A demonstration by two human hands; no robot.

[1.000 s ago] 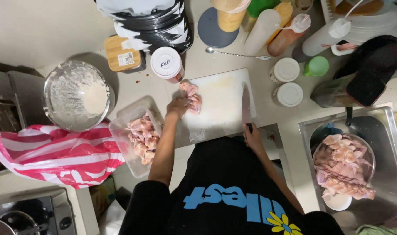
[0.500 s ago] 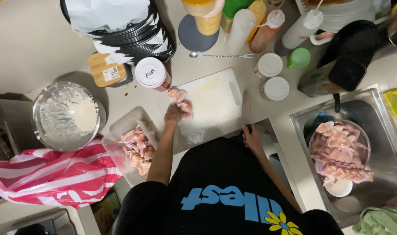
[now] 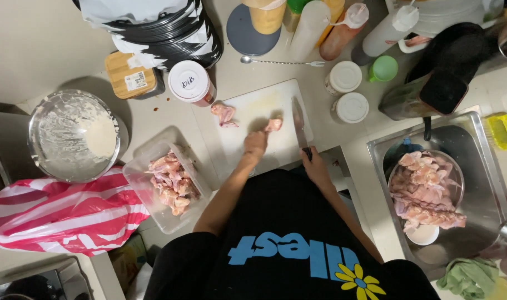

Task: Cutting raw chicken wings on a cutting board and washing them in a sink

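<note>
View from above of a white cutting board set on a pale table. The left hand is laid on the board, its grip closed on a small piece of raw chicken at the fingertips. The right hand is placed at the board's near right edge, its grip closed round the handle of a knife, whose blade is laid lengthwise along the board's right side, just beside the held piece. A second chicken piece is seen loose near the board's far left corner, apart from both hands. Left of the board, a clear plastic container is filled with cut chicken; beyond it stand a metal bowl coated with white batter and a red-and-white striped bag. At right, a steel sink holds a strainer of raw chicken. Squeeze bottles and white-lidded jars are ranged behind the board.
</note>
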